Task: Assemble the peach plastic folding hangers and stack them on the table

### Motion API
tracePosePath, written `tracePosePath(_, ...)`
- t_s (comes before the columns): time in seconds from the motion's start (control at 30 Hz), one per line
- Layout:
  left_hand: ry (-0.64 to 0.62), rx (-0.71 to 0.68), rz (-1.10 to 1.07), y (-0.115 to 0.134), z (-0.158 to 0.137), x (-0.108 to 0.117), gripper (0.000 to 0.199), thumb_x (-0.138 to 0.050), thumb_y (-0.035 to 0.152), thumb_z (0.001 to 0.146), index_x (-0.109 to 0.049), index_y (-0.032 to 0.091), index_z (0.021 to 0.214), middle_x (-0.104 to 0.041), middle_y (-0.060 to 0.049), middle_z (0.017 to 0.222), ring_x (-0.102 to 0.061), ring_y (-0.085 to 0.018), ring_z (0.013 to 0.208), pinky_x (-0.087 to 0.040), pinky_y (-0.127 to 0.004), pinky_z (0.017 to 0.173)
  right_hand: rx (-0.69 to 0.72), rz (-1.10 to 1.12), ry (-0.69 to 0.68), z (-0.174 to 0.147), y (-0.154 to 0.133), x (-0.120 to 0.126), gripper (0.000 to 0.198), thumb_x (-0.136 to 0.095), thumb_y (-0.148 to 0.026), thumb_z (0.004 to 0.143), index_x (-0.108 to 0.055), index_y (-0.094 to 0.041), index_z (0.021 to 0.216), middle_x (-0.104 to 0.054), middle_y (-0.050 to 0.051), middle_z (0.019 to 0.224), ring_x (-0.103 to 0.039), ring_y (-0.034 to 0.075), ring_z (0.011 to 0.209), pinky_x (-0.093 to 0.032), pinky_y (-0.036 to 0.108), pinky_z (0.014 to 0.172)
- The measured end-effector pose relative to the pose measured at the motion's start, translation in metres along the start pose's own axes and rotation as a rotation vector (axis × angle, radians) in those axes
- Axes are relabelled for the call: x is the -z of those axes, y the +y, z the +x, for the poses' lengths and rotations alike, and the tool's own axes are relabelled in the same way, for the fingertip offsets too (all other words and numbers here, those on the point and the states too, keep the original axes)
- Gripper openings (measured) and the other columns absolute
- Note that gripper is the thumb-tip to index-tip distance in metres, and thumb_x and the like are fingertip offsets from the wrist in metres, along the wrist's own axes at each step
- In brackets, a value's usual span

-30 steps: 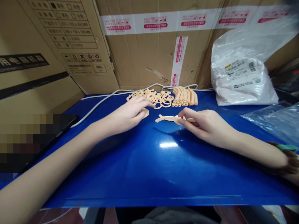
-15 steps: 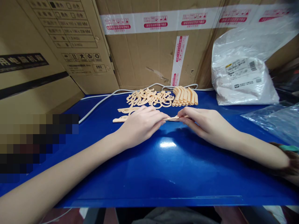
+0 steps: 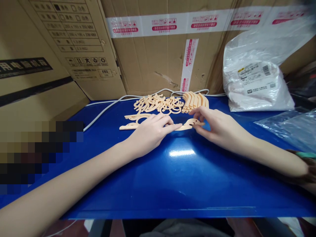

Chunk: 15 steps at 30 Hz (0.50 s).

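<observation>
At far left, a printed cardboard box [image 3: 23, 36] stands beside the blue desk [image 3: 148, 184]; a white cable [image 3: 98, 115] runs from near it along the back. Next, two slender beige pieces [image 3: 128, 126] lie flat, one behind the other, their right ends partly hidden by my fingers. Behind them is a loose heap of beige hooks [image 3: 148, 106].

My left hand [image 3: 150, 133], palm down, pinches the left part of a slotted beige piece [image 3: 187, 125], the thumb extended along it and the forefinger bent above; the grasped end is hidden. This piece is in front of the heap, between my two hands, its wider right part showing dark slots. Judging by its thin, plastic-like form, it should be light and fairly stiff, smooth enough to slip a little, and weakest at the narrow sections and around the slots. The best hold is probably by opposite edges of the wide part, or flat between thumb and forefinger, without bending.

Behind the piece, curved beige arms [image 3: 194, 100] stand in a neat row. My right hand [image 3: 217, 126] surrounds the piece's right end, thumb below and forefinger raised apart above; whether the farther fingers touch it, I cannot tell. Farther right stand a labelled white plastic bag [image 3: 256, 87] and crumpled clear film [image 3: 293, 130].
</observation>
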<state>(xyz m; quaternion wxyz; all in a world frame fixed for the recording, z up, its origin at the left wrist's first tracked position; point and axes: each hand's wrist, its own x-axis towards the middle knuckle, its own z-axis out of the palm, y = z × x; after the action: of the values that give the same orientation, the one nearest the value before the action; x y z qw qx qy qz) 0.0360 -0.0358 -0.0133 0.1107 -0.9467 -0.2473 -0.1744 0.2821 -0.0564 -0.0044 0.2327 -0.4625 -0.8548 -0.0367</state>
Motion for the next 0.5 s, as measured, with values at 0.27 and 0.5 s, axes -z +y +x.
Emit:
tracePosePath(0.27, -0.029, -0.012, 0.010, -0.0021, 0.0006, -0.0032, 0.030, -0.040, 0.017, 0.099, -0.062, 0.019, 0.119, -0.063, -0.007, 0.113, -0.055, -0.020, 0.102, -0.043, -0.035, 0.090, 0.078, -0.107, -0.143, 0.0001, -0.0021, -0.0012, 0.013, -0.049, -0.025, 0.090, -0.061, -0.019, 0.087, -0.067, 0.005, 0.083, -0.062, 0.021, 0.080, -0.041, 0.036, 0.077)
tracePosePath(0.5, -0.046, 0.016, -0.046, -0.0024, 0.0008, -0.0027, 0.027, -0.044, 0.022, 0.098, -0.062, 0.017, 0.118, -0.062, -0.009, 0.122, -0.055, -0.023, 0.114, -0.043, -0.041, 0.098, 0.062, -0.170, -0.106, -0.0005, -0.0001, -0.0032, 0.019, -0.050, -0.027, 0.092, -0.061, -0.019, 0.106, -0.071, 0.005, 0.090, -0.065, 0.022, 0.083, -0.040, 0.037, 0.079)
